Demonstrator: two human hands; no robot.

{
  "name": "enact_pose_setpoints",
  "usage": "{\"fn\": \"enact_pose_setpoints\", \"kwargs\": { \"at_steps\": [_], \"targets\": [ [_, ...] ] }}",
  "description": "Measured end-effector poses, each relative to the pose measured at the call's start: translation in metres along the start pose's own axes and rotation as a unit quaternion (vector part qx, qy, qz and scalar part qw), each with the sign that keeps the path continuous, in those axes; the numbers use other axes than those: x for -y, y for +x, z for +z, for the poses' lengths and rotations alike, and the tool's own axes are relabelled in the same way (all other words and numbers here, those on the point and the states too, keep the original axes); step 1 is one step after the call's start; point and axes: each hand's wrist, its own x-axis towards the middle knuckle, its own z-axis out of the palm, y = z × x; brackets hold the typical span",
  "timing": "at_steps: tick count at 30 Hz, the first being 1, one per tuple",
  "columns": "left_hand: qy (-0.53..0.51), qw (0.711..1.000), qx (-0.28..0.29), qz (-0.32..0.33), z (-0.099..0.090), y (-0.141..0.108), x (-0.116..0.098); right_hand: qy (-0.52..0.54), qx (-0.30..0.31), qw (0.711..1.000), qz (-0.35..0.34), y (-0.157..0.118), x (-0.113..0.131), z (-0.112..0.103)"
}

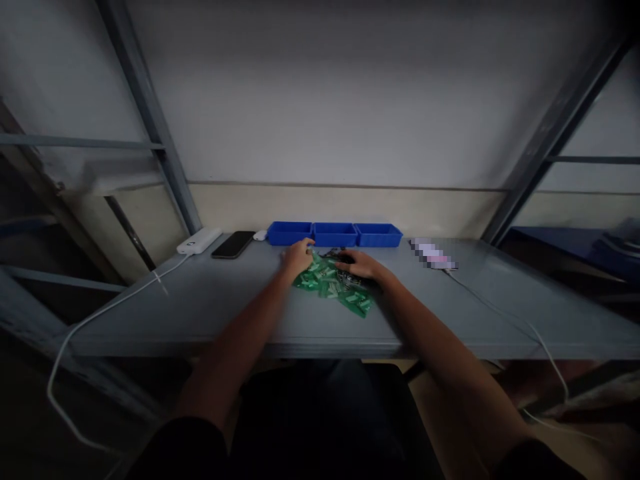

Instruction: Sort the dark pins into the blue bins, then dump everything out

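Note:
Several green plastic packets [356,301] with pale pieces inside lie in a pile on the grey table [235,293]. Among them, small dark metal parts [345,277] are heaped near the pile's right side. My left hand [299,257] is at the pile's upper left edge, its fingers bent together; what they hold, if anything, is too small to name. My right hand [359,263] rests over the dark parts with its fingers spread. Just behind my hands stand three blue bins in a row: left [290,235], middle [335,235] and right [379,236].
A white power bank [199,241], a dark phone [233,245] and a small white item [261,235] lie at the back left. On the right is another phone [433,254]. White cables cross both sides of the table. Metal posts stand at both sides.

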Motion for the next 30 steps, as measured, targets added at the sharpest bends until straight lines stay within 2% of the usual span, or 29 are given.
{"fn": "enact_pose_setpoints", "kwargs": {
  "at_steps": [3,6,10,16,22,30],
  "targets": [
    [-0.115,0.992,-0.024,-0.049,-0.010,0.006,0.003,0.008,0.014,1.000,-0.024,-0.002,0.004,0.000],
    [-0.244,0.964,-0.060,-0.082,-0.020,0.010,0.008,0.014,0.012,0.999,-0.034,-0.003,0.007,0.000],
    [-0.322,0.936,-0.088,-0.109,-0.023,0.012,0.010,0.002,-0.026,0.999,-0.018,-0.002,0.012,0.002],
    [-0.372,0.924,-0.022,-0.082,-0.010,0.004,-0.007,-0.006,-0.166,0.985,-0.036,-0.002,0.027,0.001],
    [-0.408,0.911,0.045,-0.046,-0.007,-0.008,-0.026,0.151,-0.173,0.972,-0.052,0.002,0.033,0.008],
    [-0.389,0.916,0.088,-0.044,-0.004,-0.007,-0.024,0.224,-0.217,0.950,-0.006,0.009,0.023,0.015]
  ]
}}
